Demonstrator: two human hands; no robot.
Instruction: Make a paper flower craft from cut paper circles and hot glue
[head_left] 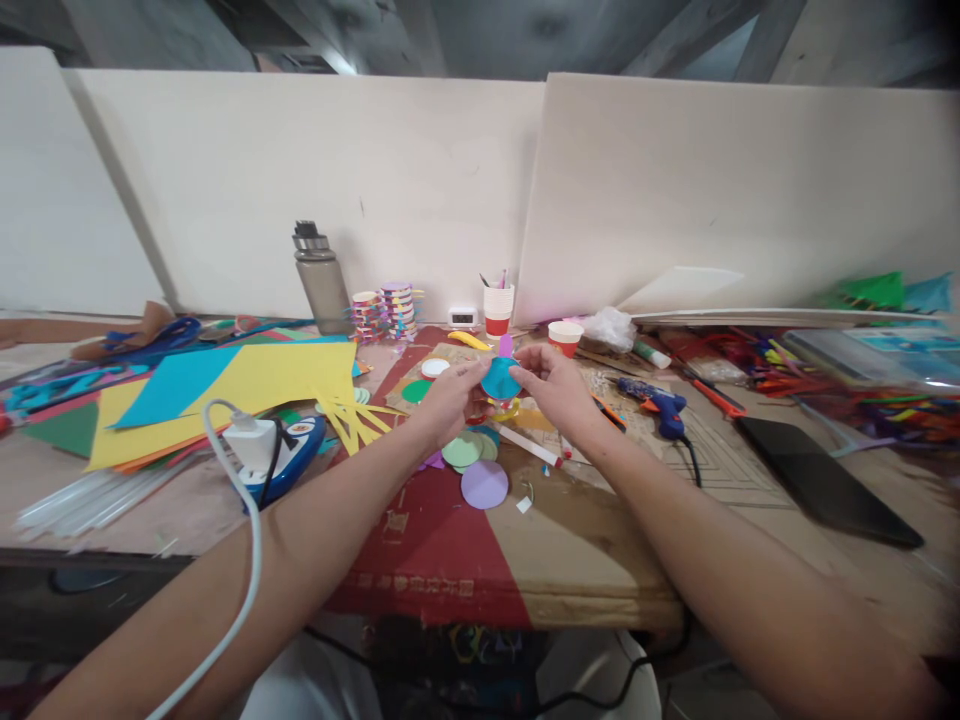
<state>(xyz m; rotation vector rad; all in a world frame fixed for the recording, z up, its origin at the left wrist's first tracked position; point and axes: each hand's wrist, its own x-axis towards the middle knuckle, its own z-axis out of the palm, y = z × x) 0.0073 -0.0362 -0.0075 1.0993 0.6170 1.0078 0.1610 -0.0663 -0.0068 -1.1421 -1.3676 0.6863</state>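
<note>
My left hand point(448, 398) and my right hand point(553, 385) meet above the middle of the table, both pinching a small blue paper disc point(500, 378) held up between them. A purple piece point(506, 346) sticks up just behind the disc. Below the hands lie loose paper circles: a purple one point(484, 484), a light green one point(462, 450), a dark green one point(416, 391) and a white one point(435, 367). A white stick point(529, 446) lies on the cardboard under my right hand.
Yellow and blue paper sheets point(247, 385) lie at the left beside a power strip with a white charger point(259, 445). A blue glue gun point(654, 403), a black tablet point(821, 482), a grey bottle point(321, 280), cups point(498, 309) and stacked tape rolls point(386, 310) ring the cardboard work surface point(592, 540).
</note>
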